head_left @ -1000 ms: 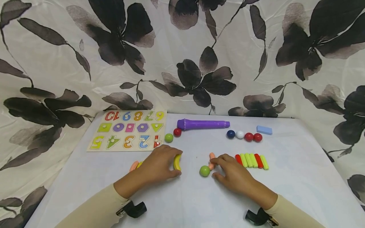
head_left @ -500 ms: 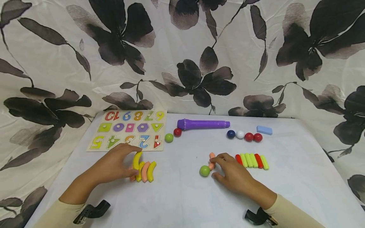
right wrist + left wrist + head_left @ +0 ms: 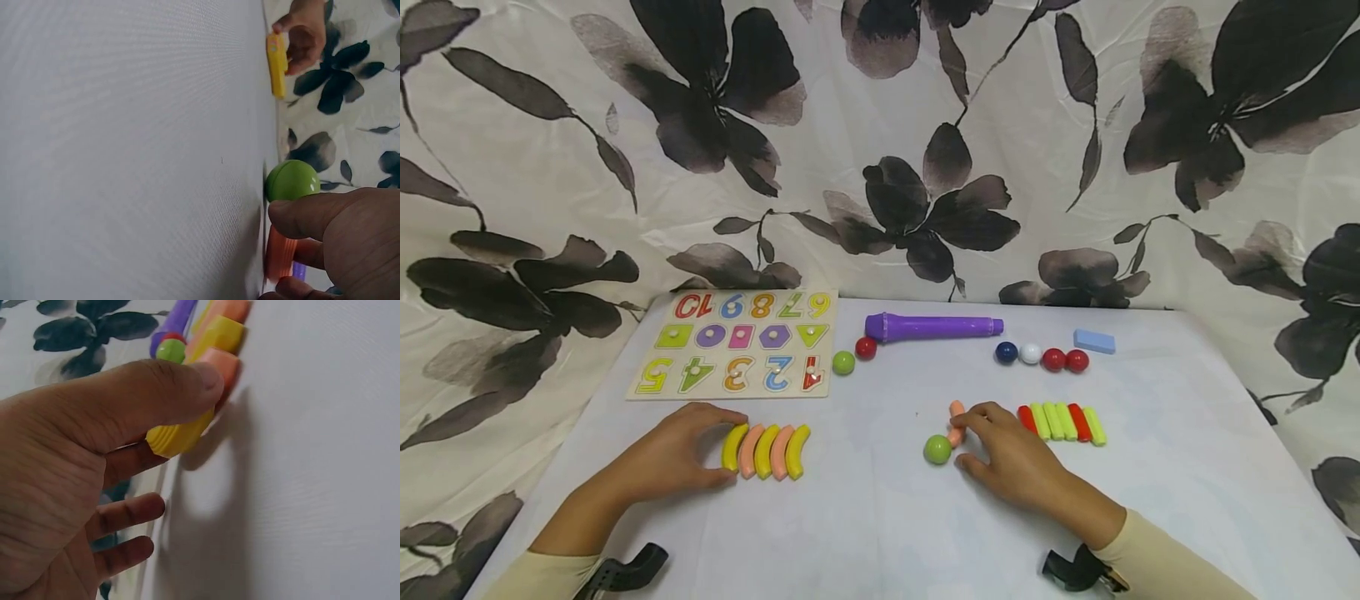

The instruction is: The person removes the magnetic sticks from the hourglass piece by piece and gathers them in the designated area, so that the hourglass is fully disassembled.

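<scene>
At the left of a row of curved yellow and pink clay sticks, my left hand pinches the end yellow clay stick lengthwise between thumb and index finger. The stick lies against the row. In the left wrist view, its ridged yellow end shows below the thumb. My right hand rests on the table with relaxed fingers. Its index finger touches a pink clay stick, and the thumb is close to a green ball beside it. I see a gap between that thumb and index finger.
Right of my right hand is a row of red and lime clay sticks. Behind stand a number puzzle board, a green ball, a red ball, a purple tube-like toy, several balls and a blue block.
My left hand has moved left with the yellow clay stick, from the table's middle, and set it down at the left end of the row. The right hand has stayed in place.
</scene>
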A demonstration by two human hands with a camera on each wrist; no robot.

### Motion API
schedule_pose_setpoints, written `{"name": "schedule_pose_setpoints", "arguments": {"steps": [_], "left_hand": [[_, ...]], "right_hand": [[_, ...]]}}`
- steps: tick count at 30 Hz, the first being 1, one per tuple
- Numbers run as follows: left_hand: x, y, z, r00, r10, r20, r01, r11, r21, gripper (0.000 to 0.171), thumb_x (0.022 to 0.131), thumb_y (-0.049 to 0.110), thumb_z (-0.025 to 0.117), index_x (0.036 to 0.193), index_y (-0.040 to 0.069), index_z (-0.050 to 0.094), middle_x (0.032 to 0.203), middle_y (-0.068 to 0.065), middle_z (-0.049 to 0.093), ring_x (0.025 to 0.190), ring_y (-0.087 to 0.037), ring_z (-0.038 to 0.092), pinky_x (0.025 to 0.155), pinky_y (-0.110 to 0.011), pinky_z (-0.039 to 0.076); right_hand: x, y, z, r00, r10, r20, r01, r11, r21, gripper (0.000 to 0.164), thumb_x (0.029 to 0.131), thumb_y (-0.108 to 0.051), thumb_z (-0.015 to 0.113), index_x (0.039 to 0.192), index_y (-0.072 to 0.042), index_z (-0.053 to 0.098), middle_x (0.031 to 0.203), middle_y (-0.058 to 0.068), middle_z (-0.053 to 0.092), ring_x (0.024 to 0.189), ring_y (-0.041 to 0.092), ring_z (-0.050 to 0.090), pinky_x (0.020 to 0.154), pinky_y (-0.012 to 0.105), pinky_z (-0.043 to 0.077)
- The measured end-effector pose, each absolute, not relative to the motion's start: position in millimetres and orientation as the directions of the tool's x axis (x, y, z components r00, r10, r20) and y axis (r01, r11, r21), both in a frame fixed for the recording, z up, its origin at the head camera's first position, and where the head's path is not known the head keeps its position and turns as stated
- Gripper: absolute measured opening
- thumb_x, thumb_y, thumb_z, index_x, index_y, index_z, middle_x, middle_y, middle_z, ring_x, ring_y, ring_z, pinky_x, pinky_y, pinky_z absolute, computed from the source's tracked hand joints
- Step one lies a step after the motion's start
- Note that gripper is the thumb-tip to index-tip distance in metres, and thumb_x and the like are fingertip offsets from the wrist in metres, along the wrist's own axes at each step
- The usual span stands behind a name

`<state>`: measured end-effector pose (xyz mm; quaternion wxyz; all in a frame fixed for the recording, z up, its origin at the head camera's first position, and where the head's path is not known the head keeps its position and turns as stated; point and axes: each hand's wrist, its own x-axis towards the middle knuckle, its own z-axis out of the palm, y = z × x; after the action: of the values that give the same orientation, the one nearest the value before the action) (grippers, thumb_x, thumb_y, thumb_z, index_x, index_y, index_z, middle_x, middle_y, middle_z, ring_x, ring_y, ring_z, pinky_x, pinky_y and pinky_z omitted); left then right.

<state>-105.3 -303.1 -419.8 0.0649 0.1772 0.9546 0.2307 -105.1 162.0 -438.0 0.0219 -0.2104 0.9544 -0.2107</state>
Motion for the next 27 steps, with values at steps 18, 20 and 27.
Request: {"name": "schedule_pose_setpoints", "arguments": {"steps": [18, 20, 27], "left_hand": [[-107, -220, -400, -0.874, 0.468, 0.130, 0.475, 0.767, 0.430, 0.052, 0.086, 0.031, 0.084, 0.132, 0.016, 0.066, 0.137, 0.000, 0.061, 0.133, -0.027, 0.051, 0.111, -0.053, 0.039], [-105, -195, -399, -0.831, 0.539, 0.138, 0.543, 0.731, 0.413, 0.044, 0.090, 0.031, 0.081, 0.129, 0.017, 0.068, 0.133, 0.004, 0.064, 0.130, -0.023, 0.054, 0.111, -0.049, 0.041], [-101, -122, -408, -0.705, 0.707, 0.061, 0.660, 0.622, 0.420, 0.036, 0.097, 0.038, 0.072, 0.129, 0.023, 0.068, 0.129, 0.009, 0.063, 0.127, -0.015, 0.054, 0.109, -0.043, 0.042]], "right_hand": [[-106, 161, -439, -0.891, -0.447, 0.083, -0.441, 0.807, -0.392, 0.050, 0.089, -0.021, 0.080, 0.136, -0.012, 0.065, 0.123, 0.003, 0.065, 0.118, 0.025, 0.060, 0.099, 0.046, 0.052], [-106, 160, -439, -0.885, -0.457, 0.090, -0.452, 0.796, -0.402, 0.048, 0.090, -0.022, 0.080, 0.135, -0.013, 0.066, 0.121, 0.001, 0.066, 0.118, 0.025, 0.060, 0.099, 0.045, 0.052], [-105, 157, -439, -0.865, -0.491, 0.106, -0.488, 0.769, -0.413, 0.046, 0.092, -0.025, 0.078, 0.136, -0.015, 0.066, 0.121, -0.003, 0.067, 0.119, 0.022, 0.061, 0.098, 0.044, 0.053]]}}
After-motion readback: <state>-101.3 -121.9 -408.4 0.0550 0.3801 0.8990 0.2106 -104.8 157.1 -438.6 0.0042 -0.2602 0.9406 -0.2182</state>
